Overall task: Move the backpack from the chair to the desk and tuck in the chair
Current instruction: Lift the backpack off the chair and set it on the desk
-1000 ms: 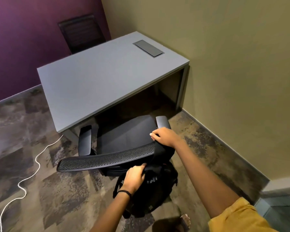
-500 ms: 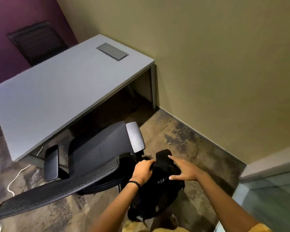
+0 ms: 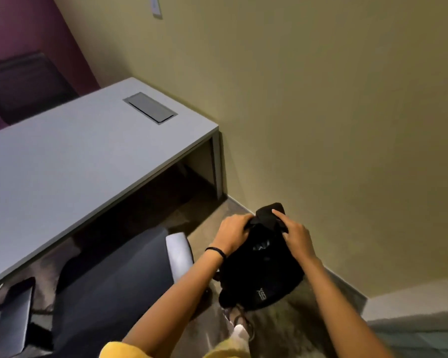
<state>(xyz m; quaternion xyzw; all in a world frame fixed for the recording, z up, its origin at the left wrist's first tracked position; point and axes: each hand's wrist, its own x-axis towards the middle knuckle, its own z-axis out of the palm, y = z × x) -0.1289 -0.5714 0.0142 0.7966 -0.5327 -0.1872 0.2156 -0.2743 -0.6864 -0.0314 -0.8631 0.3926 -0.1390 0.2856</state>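
While both hands grip the top of the backpack [image 3: 263,264], the load hangs clear of the chair [image 3: 114,277], at about 3 o'clock from the seat and just above the floor [image 3: 282,329] near the wall. The left hand [image 3: 233,235] has its fingers [image 3: 245,221] clenched around the bunched fabric at the top; the right hand [image 3: 296,237] presses its fingers [image 3: 278,214] over the handle loop, grasping it. The counter [image 3: 70,161] lies at 10 o'clock from the bag, its surface bare apart from a flush cable hatch [image 3: 150,107]. In my judgement, the lift is done well by raising the bag high enough to pass the counter edge, swinging it toward 10 o'clock, and keeping dangling straps off the near armrest [image 3: 179,254]. The chair is not yet tucked in.
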